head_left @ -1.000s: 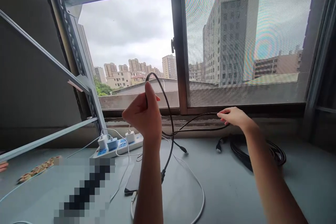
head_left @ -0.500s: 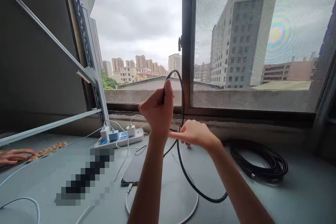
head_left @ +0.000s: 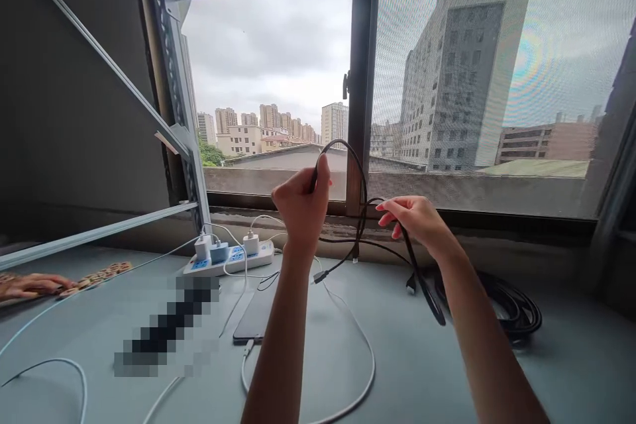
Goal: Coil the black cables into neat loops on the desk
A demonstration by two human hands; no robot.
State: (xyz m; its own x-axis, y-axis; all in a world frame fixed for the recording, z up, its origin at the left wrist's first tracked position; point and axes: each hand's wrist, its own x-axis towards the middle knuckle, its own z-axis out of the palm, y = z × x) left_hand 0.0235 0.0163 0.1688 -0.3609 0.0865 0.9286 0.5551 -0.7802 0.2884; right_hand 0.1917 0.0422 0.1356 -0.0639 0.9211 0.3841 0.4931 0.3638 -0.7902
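Note:
A black cable (head_left: pixel 364 175) is held up between my two hands, arching above the left one and crossing itself between them. My left hand (head_left: pixel 304 195) is a closed fist around it, thumb pointing up. With bent, pinched fingers, my right hand (head_left: pixel 415 217) grips another stretch of the same cable, which droops below it in a narrow loop. A dark plug (head_left: pixel 320 276) dangles from a strand near my left wrist. Another dark connector (head_left: pixel 411 285) hangs below my right hand.
A coil of thick black cable (head_left: pixel 527 311) lies at right. A white power strip (head_left: pixel 228 258) with chargers stands by the window. My left forearm partly covers a dark flat device (head_left: pixel 251 318). White cables cross the table. At far left rests another person's hand (head_left: pixel 37 285).
My right hand has moved right and up, away from the left, pulling cable along. The big lower loop has become a narrow drooping one, and the plug now shows. My left hand keeps its grip.

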